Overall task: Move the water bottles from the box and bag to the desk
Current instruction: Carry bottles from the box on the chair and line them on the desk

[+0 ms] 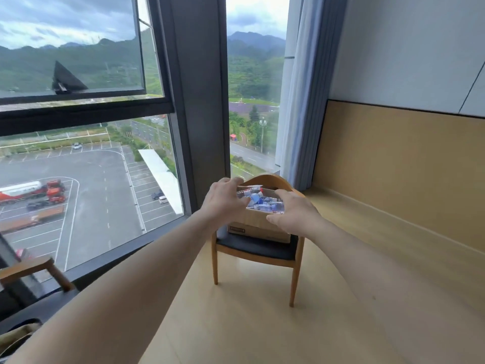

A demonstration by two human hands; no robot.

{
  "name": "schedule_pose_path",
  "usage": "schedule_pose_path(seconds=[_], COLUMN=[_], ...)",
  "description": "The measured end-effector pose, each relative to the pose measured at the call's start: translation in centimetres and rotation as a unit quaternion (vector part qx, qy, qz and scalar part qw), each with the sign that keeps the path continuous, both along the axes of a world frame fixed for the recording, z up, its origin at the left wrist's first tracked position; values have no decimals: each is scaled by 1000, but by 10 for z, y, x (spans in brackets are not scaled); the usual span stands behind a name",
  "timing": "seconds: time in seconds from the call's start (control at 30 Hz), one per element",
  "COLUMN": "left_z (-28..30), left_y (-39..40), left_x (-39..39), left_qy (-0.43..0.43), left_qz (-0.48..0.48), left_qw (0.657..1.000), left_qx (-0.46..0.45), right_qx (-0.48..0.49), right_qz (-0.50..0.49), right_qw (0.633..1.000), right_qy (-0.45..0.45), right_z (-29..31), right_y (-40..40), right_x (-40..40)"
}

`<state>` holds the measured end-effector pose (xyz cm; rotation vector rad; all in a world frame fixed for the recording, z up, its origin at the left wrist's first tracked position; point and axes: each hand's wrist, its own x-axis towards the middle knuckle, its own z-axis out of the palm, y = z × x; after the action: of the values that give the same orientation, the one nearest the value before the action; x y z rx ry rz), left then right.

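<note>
Head view: box [258, 222] on chair [256, 248], far centre, water bottles [258, 200] lying inside. Left hand [223, 203] and right hand [294, 211] flank box rim, fingers spread, gripping nothing (bottles between them, equally near).

The box [258, 224] sits on the chair [256, 249], apparently with bottles [262, 200] inside, window [86, 127] to its left.
</note>
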<state>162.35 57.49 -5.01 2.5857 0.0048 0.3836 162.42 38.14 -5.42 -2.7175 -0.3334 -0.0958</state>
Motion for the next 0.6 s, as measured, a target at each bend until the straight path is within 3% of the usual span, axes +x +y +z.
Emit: schedule_pose_path(seconds=[0.27, 0.6], left_z=[16, -25], left_y=[27, 18], left_x=[217, 421], left_qy=[21, 33], left_qz=[-35, -68], left_qw=[999, 997], left_qx=[8, 11], right_qx=[20, 31], right_qz=[-42, -61], right_qw=[999, 997], right_qy=[14, 44], right_z=[14, -22], right_y=[22, 20], right_x=[190, 388])
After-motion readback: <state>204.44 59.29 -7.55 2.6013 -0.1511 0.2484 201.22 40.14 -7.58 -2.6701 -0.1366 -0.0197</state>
